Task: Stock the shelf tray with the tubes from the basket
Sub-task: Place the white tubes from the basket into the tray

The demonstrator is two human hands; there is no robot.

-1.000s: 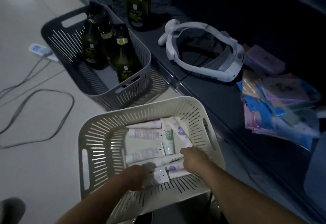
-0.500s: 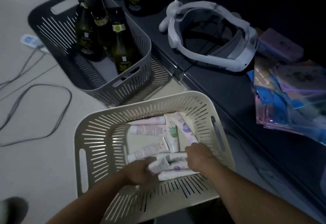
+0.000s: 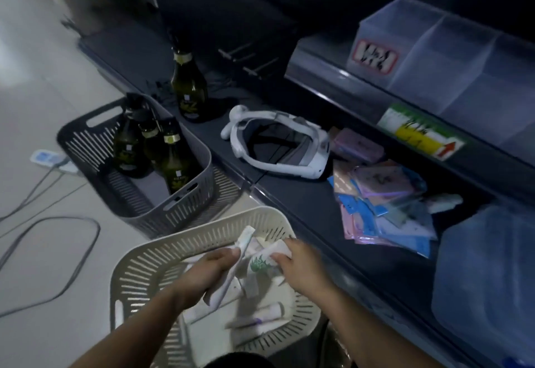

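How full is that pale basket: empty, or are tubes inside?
Not empty: a few tubes lie in the pale basket; the left hand and right hand each grip more above it.

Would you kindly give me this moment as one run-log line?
left hand: grips tube | right hand: grips green-print tube | basket: loose tubes inside

A few white tubes point(image 3: 245, 239) stood tilted in my left hand point(image 3: 202, 275), a green-printed tube point(image 3: 259, 265) in my right hand point(image 3: 304, 266); loose tubes point(image 3: 272, 309) lay flat in the cream slotted basket point(image 3: 136, 269).
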